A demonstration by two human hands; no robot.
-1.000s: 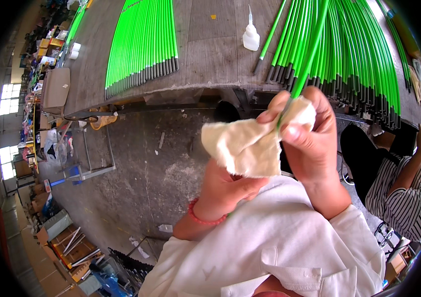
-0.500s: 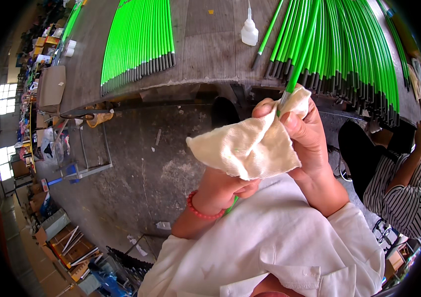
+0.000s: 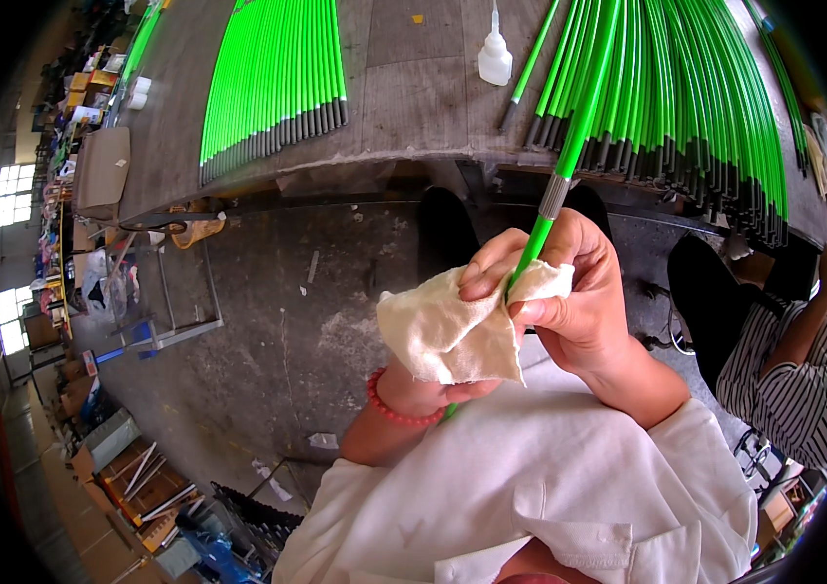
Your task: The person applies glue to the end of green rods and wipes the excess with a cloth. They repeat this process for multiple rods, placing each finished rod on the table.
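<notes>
Workshop floor of stained grey concrete is lying below you, and a long grey wooden workbench (image 3: 413,97) is running across the top, carrying two fans of bright green rods with dark ends (image 3: 272,78) and a small white squeeze bottle (image 3: 494,60). You are holding one thin bright green rod with a grey metal collar (image 3: 569,146) slanting up toward the bench, its lower part wrapped in a crumpled cream cotton cloth (image 3: 447,336). Your right hand (image 3: 574,302) is closing around cloth and rod, thumb and fingers pinching. Your left hand (image 3: 433,384), with a red bead bracelet on its wrist, is sitting under the cloth; whether it is gripping cannot be told. Risk: the rod's far end is hovering over the right-hand fan, so a hard push could be knocking those rods. A seated person in a striped shirt (image 3: 788,375) is close on your right.
</notes>
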